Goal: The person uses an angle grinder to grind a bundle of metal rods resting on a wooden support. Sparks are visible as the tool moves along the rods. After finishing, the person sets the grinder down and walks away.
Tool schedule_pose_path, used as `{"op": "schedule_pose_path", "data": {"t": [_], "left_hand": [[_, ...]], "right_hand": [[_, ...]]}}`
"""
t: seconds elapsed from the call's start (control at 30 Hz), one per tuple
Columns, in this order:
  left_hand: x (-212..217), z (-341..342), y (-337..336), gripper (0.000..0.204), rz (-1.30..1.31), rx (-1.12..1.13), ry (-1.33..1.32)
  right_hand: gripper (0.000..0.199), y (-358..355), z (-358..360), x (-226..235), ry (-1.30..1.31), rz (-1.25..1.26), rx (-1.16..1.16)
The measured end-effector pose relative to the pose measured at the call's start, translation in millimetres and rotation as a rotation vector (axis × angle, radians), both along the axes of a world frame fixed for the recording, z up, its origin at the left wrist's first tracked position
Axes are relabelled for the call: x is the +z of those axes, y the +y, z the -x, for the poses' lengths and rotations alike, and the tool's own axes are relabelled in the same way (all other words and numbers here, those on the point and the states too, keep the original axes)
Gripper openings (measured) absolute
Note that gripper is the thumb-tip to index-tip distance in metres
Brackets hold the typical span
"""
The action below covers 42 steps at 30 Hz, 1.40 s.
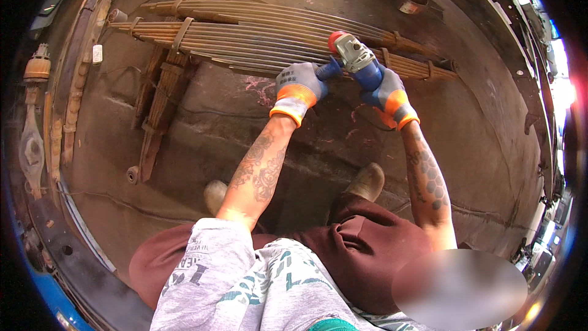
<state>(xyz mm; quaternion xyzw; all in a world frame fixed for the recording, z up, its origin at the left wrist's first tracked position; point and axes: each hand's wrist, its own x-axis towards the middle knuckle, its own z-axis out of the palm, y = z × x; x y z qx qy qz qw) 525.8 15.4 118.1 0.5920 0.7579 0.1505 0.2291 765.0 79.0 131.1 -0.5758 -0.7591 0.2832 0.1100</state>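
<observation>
Both my hands, in grey work gloves with orange cuffs, hold a blue and silver angle grinder (354, 53) with a red part at its far end. My left hand (300, 86) is closed around the blue side handle (329, 70). Wrapped around the blue body is my right hand (388, 95). Beneath the grinder lies a leaf spring pack (245, 40) of long stacked steel strips with clamps across it. A second leaf spring pack (275, 12) lies just beyond. I cannot make out whether the grinder touches the steel.
More leaf springs (160, 113) support or pass under the packs at left. Long rusty beams (79, 73) and an axle-like part (33, 141) line the left side. A short rusty pipe or can (413, 0) stands at the far right. Cables (141, 208) run over the floor near my shoes (367, 182).
</observation>
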Motion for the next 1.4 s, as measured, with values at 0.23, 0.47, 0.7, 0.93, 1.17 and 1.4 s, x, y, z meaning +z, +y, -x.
{"op": "schedule_pose_path", "data": {"t": [0.23, 0.47, 0.7, 0.93, 1.17, 1.4], "left_hand": [[3, 4, 9, 0.043, -0.018, 0.053, -0.009], [2, 13, 3, 0.039, -0.041, 0.041, 0.049], [33, 12, -11, 0.06, -0.014, 0.089, 0.043], [48, 14, -22, 0.055, 0.005, 0.141, 0.012], [56, 15, -31, 0.057, 0.012, 0.18, 0.001], [70, 16, -43, 0.051, 0.013, 0.238, 0.03]], "right_hand": [[0.052, 15, 10, -5, -0.043, -0.015, -0.013], [0.055, 9, 18, -3, -0.076, -0.014, -0.001], [0.055, -1, 22, 21, -0.055, -0.01, 0.002], [0.056, -11, 25, 38, -0.027, -0.056, 0.039], [0.056, -20, 29, 56, -0.024, -0.022, 0.047], [0.056, -28, 33, 79, -0.019, -0.022, 0.101]]}}
